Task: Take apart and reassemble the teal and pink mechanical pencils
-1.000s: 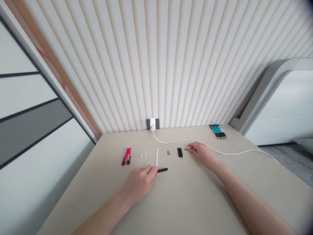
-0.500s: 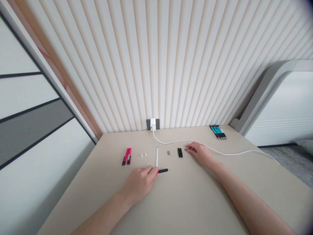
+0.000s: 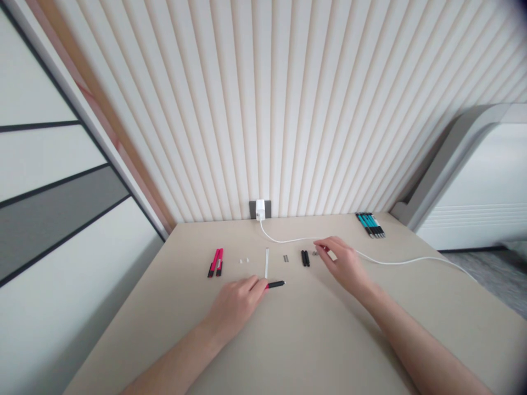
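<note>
My left hand (image 3: 236, 304) is closed around the red end of a pen (image 3: 275, 285). Its black grip and pale tip stick out to the right, just above the tabletop. My right hand (image 3: 340, 260) hovers slightly over the table with thumb and forefinger pinched together; what they hold, if anything, is too small to name. Beside its fingertips lie tiny metallic pieces (image 3: 315, 253). Further left come two black pen grips (image 3: 305, 258), small grey springs or similar bits (image 3: 286, 258), thin white refills (image 3: 267, 262), and small white caps (image 3: 244, 260).
Two red pen barrels with black ends (image 3: 216, 263) lie at the left of the beige table (image 3: 296, 340). A row of teal pens (image 3: 370, 225) rests at the back right. A white cable (image 3: 395, 263) runs across from a charger (image 3: 260, 209) at the wall.
My right hand has lifted a little from the tiny metallic pieces, its fingertips drawing together above them. The left hand keeps its hold on the pen. The view has shifted slightly.
</note>
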A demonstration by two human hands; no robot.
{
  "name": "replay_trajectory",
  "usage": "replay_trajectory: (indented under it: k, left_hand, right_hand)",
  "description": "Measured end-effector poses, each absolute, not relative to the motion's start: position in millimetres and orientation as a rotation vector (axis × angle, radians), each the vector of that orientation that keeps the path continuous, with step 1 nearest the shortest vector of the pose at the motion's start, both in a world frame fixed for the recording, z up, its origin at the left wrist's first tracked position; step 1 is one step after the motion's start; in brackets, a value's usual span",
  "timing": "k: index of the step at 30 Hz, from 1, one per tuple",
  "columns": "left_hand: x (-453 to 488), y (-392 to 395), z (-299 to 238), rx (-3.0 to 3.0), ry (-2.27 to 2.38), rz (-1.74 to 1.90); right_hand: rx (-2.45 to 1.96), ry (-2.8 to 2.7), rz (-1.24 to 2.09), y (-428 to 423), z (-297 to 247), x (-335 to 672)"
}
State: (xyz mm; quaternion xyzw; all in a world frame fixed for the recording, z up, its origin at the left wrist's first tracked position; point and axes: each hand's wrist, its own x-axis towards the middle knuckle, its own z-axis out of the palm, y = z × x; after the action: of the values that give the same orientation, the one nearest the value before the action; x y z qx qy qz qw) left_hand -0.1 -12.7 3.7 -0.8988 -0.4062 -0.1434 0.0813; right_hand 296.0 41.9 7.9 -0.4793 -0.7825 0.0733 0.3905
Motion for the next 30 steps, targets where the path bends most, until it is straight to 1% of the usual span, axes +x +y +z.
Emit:
replay_trajectory:
  k: [5, 8, 12, 18, 30]
  left_hand:
    - [1, -14, 7, -2.716, -1.044, -0.454]
    - [1, -15, 8, -2.680, -0.956, -0.529]
    - [1, -17, 9, -2.658, -0.881, -0.556]
    - [2, -18, 8, -2.703, -0.972, -0.510]
    - [-1, -17, 10, -2.652, -0.989, -0.432]
  right_hand:
    - [-0.930, -2.310, 0.384, 0, 10, 240]
    - [-0.964, -2.390, 0.469, -12, 4, 225]
    - [-0.966, -2.411, 0.495, -11, -3, 225]
    - [-0.904, -2.374, 0.377, -12, 3, 229]
    - [-1.015, -2.264, 0.585, -10, 2, 229]
